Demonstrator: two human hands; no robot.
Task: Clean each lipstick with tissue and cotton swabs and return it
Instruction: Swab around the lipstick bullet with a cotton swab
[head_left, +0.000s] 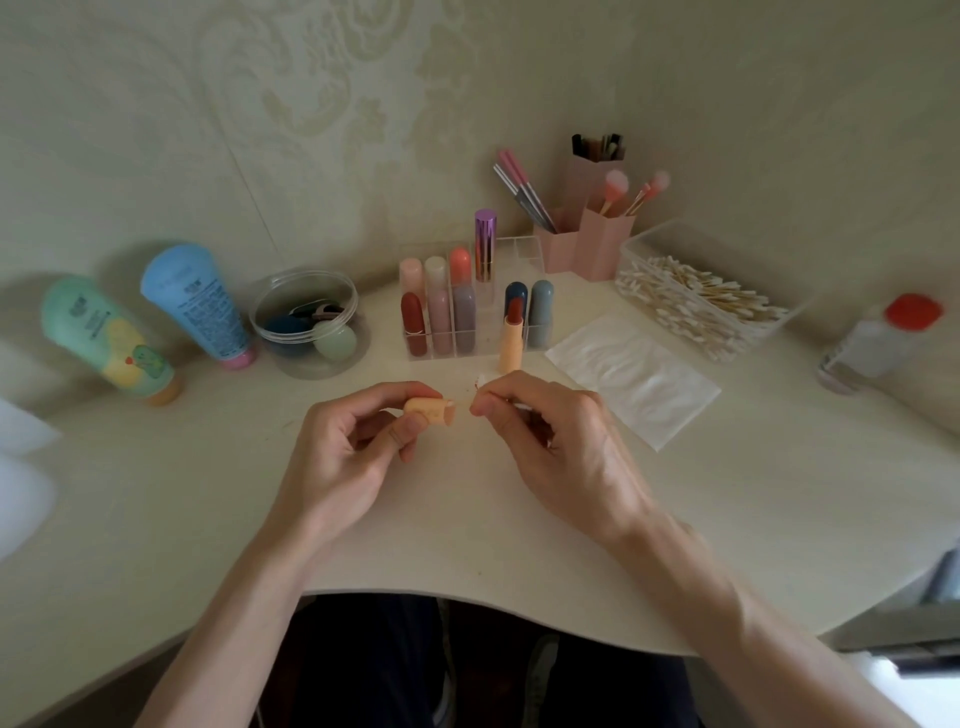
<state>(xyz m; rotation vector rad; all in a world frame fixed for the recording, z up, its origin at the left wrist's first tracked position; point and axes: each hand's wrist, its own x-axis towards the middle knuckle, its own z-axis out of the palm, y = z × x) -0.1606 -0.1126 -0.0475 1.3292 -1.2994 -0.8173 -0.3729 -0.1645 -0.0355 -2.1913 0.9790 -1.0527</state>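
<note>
A cream bench (467, 530) with a curved front edge sits against pale patterned wallpaper (311, 104). Above its middle, the left hand (343, 447) pinches a peach lipstick cap (428, 411). The right hand (550, 441) pinches a cotton swab (463, 401) pointing into the cap's mouth. The open lipstick (511, 338), peach case and dark red tip, stands upright just before the clear rack (467, 338).

Uncapped peach lipstick (511, 349), upright

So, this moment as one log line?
left hand grips peach plastic lipstick cap | right hand pinches wooden cotton swab at cap opening
</note>
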